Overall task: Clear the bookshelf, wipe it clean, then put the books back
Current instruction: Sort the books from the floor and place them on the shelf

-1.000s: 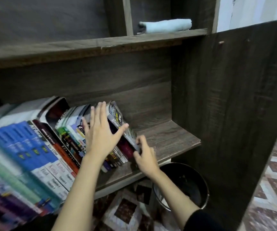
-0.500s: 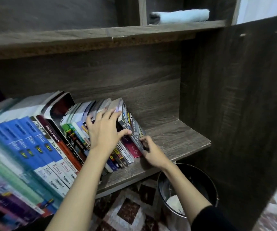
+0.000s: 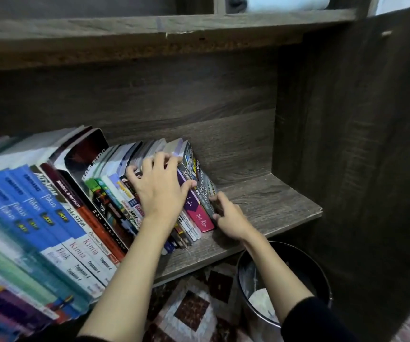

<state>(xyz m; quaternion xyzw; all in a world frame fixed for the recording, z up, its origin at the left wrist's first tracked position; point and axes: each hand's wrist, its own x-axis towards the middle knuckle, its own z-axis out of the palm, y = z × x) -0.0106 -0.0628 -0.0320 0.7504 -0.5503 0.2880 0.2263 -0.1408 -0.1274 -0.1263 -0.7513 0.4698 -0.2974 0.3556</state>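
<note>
Fingers (image 3: 154, 164) of the left hand (image 3: 160, 193) hooked over the books' (image 3: 110, 193) tops; the right hand (image 3: 228, 218) gripped the end book (image 3: 200, 183). The row filled the shelf's (image 3: 268, 206) 9 o'clock side, bare board at 3. Best squeeze the batch tight and lift level, lest middles slip.

Black bin (image 3: 308, 274) standing on the floor. White crumpled material (image 3: 260, 298) inside the bin, by its left wall. Brown-and-cream patterned mat (image 3: 189, 311) just left of the bin.
</note>
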